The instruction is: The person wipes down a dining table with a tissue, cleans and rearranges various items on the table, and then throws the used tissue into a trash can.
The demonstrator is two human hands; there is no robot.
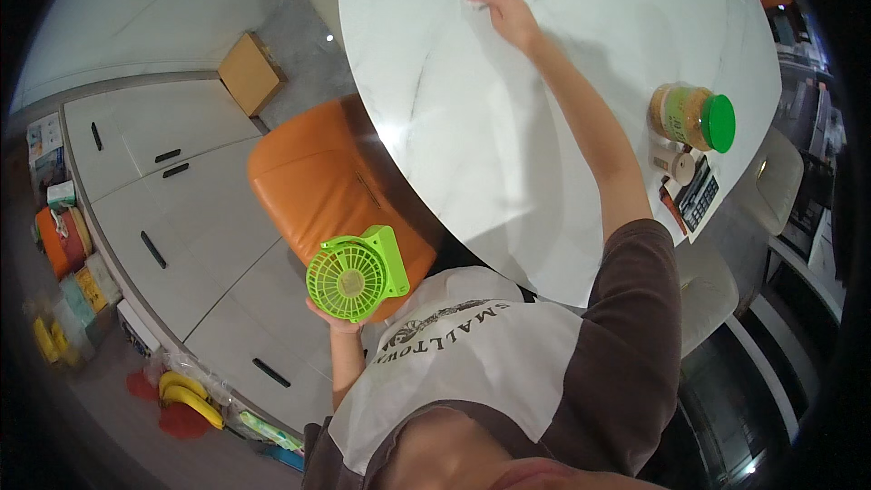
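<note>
My left hand [340, 318] grips a bright green handheld fan [352, 278] from below, its round grille facing up. The fan is over the seat of an orange leather-like chair [313, 170]. My right arm reaches far across a white marble-patterned table [463, 150]. At its end my right hand [514, 19] is at the tabletop, with its fingers pointing left. Something small and white shows at those fingertips, too indistinct against the table to name. The underside of this hand is hidden.
At the table's right lie a green-lidded jar [687, 116], a small pale cylinder [675, 167] and a calculator [699, 201]. To the left, bananas [187, 396] and several packages top a grey cabinet [177, 231]. A cardboard box [250, 75] stands beyond it. Pale chairs [708, 296] flank the right side.
</note>
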